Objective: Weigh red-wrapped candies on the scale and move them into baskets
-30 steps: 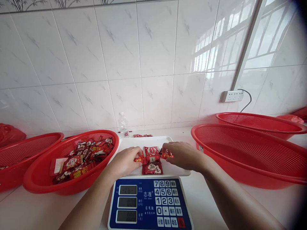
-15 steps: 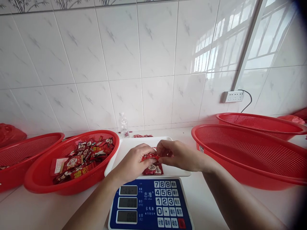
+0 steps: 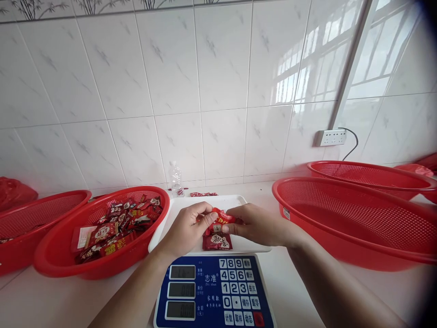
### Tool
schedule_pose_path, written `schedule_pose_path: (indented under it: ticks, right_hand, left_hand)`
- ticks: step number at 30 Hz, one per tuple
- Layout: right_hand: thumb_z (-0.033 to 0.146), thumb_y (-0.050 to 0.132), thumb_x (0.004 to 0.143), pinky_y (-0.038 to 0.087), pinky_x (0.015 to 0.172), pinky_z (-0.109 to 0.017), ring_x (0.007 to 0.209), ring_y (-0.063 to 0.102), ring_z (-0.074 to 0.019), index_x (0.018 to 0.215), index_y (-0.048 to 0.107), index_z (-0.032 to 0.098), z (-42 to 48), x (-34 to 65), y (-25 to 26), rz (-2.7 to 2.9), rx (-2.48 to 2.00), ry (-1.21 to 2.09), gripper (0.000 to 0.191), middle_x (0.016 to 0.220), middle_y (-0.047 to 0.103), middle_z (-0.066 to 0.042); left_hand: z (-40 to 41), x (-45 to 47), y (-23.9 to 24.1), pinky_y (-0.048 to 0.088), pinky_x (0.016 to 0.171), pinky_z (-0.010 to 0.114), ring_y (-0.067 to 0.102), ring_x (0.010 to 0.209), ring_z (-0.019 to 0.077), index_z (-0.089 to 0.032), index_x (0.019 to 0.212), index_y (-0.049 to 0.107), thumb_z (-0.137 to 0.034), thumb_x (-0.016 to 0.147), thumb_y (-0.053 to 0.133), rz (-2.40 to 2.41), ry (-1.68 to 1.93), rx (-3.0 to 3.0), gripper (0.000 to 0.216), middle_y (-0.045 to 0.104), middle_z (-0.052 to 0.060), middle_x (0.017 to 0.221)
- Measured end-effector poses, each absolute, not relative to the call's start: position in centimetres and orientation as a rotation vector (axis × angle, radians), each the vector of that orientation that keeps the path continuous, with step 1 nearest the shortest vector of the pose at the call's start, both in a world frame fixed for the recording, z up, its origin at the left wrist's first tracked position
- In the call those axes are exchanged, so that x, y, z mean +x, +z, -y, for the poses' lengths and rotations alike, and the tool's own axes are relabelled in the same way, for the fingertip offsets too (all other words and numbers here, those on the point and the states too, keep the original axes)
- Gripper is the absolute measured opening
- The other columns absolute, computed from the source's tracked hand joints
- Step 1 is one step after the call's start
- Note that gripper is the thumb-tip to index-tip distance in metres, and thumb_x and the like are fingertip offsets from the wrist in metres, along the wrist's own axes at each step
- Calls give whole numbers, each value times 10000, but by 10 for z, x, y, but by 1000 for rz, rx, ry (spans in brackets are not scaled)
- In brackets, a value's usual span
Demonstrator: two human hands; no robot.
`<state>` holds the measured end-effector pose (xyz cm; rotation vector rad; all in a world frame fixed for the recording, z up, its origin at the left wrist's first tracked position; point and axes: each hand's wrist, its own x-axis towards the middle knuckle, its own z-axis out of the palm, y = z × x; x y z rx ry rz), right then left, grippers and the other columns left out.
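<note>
Both of my hands meet over the white tray (image 3: 177, 212) of a blue-faced digital scale (image 3: 214, 291). My left hand (image 3: 187, 228) and my right hand (image 3: 257, 224) are closed round a small bunch of red wrapped candies (image 3: 221, 217), pinching it from either side. One more red candy packet (image 3: 217, 241) lies flat on the tray just below the hands. A red basket (image 3: 102, 228) to the left holds several more red packets.
A second red basket (image 3: 20, 223) stands at the far left beside a red bag (image 3: 13, 191). Two large red baskets (image 3: 355, 218) sit to the right. A small plastic bottle (image 3: 176, 178) stands by the tiled wall, and a wall socket (image 3: 330, 137) is at the right.
My hands came together from either side of the tray and gathered the loose candies into one bunch, lifted slightly. One packet stayed on the tray.
</note>
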<state>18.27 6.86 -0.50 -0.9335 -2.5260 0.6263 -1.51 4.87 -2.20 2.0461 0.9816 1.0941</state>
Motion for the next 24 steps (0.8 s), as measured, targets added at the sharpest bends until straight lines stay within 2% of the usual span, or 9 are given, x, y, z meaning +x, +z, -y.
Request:
schedule_pose_path:
  ticks: [5,10,13,18,24]
  right_hand:
    - [451,460,891,240,457,-229,514,261,-83,605,482,175,-66,182,-5,2522,-953,710,398,553,325,60]
    - [499,471,884,368,525,-235,570,447,-101,727,624,153,-65,179,-6,2552,-811,868,410,653,562,5]
    - [540,466,877,445,605,-252,650,555,-129,784,665,141,-64,178,-6,2537,-767,957,455,740,645,-36]
    - [584,466,858,497,661,-264,724,622,-154,864,679,108,-62,178,-5,2515,-738,1102,521,824,684,-88]
    - [630,454,833,510,698,-285,738,644,-163,845,704,109,-63,180,-8,2508,-704,1108,578,798,697,-93]
  left_hand:
    - [-47,-14,-20,448,675,268,529,720,129,-161,838,576,-405,900,479,-918,1046,1987,269,587,15,774]
    - [-47,-15,-21,367,575,229,431,618,101,-165,694,506,-465,893,465,-930,979,2058,362,485,-23,660]
    - [-48,-15,-22,327,535,224,389,565,91,-165,618,472,-472,908,431,-939,979,2106,424,435,-38,587]
    - [-45,-13,-20,402,567,233,524,578,108,-169,687,585,-449,927,409,-826,978,2052,409,582,-14,607]
    - [-43,-11,-19,468,733,286,610,749,153,-162,711,586,-433,942,379,-731,886,1990,412,662,43,734]
